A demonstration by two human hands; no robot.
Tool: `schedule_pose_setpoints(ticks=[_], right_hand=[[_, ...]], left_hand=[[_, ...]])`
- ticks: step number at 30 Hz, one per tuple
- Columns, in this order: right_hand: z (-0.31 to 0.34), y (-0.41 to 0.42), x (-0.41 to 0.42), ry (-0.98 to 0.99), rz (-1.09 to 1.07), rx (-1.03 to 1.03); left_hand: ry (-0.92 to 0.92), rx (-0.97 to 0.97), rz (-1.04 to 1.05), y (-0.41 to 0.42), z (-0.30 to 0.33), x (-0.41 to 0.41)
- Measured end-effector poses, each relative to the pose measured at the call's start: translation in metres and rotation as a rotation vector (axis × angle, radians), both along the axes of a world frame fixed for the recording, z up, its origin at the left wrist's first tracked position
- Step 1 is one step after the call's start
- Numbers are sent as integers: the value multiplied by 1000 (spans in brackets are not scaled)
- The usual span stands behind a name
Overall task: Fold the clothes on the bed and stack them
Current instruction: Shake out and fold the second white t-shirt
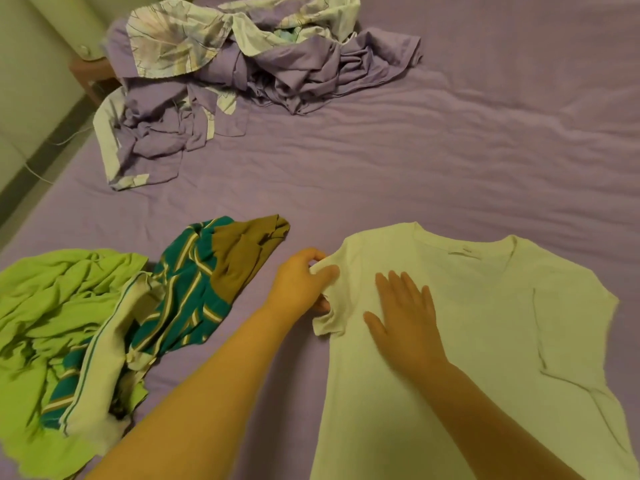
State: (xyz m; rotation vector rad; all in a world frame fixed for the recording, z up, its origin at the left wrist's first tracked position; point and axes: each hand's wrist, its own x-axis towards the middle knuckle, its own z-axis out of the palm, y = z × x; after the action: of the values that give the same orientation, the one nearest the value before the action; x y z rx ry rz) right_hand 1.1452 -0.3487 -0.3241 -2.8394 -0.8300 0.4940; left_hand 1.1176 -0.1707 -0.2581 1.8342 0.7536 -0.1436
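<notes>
Both forearms enter from the 6 o'clock edge and reach up over the bed (450, 150), which is covered in a purple sheet, lightly rippled.

Right hand (405, 313): laid flat, palm down, fingers straight and slightly spread, pressing on the chest of the white T-shirt (485, 323). It grips nothing.

Left hand (299, 282): fingers curled, pinching the shirt's left sleeve (329, 306) at the shoulder seam. The sleeve is bunched and partly turned in at that point.

White T-shirt: lies spread face up at 4 to 5 o'clock of the view, collar toward 12 o'clock, hem running out of view at the bottom edge. Its right side shows a long crease line running from the armhole toward the lower edge. The far-side edge falls close to the right border of the view.

Unfolded pile at 8 o'clock: a lime-green garment (45, 306) crumpled against the left edge, touching and partly overlapped by a teal striped garment (187, 289) with a brown section toward its upper end. A strip of bare sheet separates this pile from the shirt; the left forearm crosses that strip.

At 11 to 12 o'clock, well apart from the shirt: a rumpled heap of purple bedding (294, 71) with a pale leaf-print side showing.

Open room: a broad band of bare sheet runs from centre to 3 o'clock and up to 1 o'clock. The bed's left edge cuts diagonally at 9 to 10 o'clock, with wall and floor beyond.
</notes>
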Motion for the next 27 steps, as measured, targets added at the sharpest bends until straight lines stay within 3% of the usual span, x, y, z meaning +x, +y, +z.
schedule_pose_setpoints(ticks=[3, 5, 7, 9, 11, 13, 19, 24, 27], right_hand=[[14, -29, -10, 63, -127, 76], [14, -49, -19, 22, -136, 56], [9, -68, -29, -12, -119, 19], [3, -84, -41, -22, -96, -26], [-8, -100, -51, -63, -46, -45], [-17, -110, -58, -95, -2, -63], [-25, -117, -63, -167, 23, -75], [-7, -137, -103, -105, -4, -56], [2, -163, -145, -56, 32, -26]], left_hand=[[28, -276, 66, -27, 5, 8], [-8, -325, 28, -47, 0, 9], [-80, -99, -101, -62, -14, 6], [-74, 332, -374, -70, -30, 0], [16, 668, -697, -76, -48, -10], [149, 881, -888, -80, -64, -19], [273, 1068, -847, -108, -69, -38], [21, 1012, -905, -150, -64, -109], [-21, 948, -942, -170, -61, -164]])
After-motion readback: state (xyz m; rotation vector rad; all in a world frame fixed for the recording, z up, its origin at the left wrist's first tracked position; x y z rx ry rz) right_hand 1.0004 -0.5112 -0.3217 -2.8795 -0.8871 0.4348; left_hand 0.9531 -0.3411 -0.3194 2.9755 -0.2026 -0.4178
